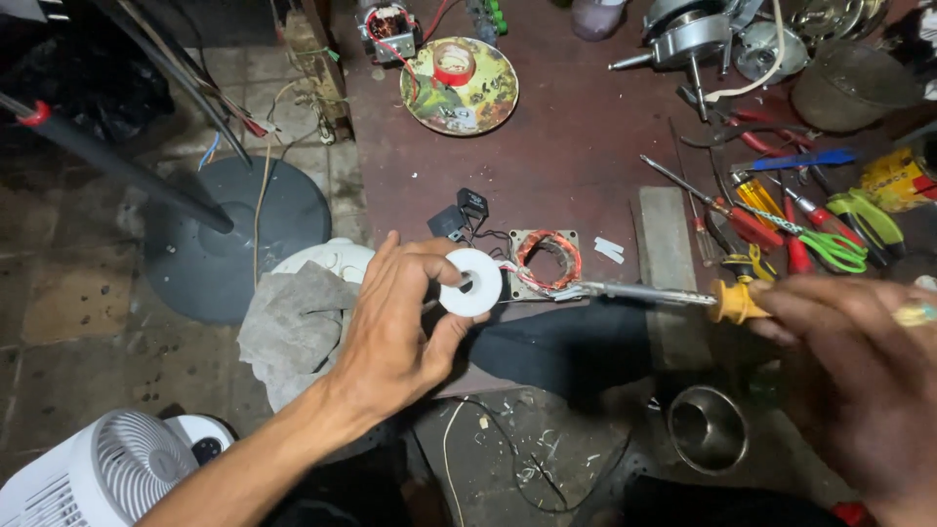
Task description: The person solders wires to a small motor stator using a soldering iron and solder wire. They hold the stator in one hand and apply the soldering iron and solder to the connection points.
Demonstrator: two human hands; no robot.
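Carefully, my left hand (395, 327) pinches the white solder spool (470, 282) while my right hand (859, 376) grips the soldering iron (664, 294), whose tip I judge should rest steadily at the copper-wound stator (547, 262).

Looks like a small repair workshop, the kind where someone fixes fans and motors right on the floor. Screwdrivers (744, 222), pliers (859, 234) and cutters lie piled on a dark red mat (556, 146), next to a bare copper winding (549, 260), a stripped motor (683, 41) and a roll of tape (453, 64) on a plate. A fan stand's base (239, 239) sits on grimy tiles, a white fan (117, 473) nearby, loose wires and solder bits scattered everywhere.
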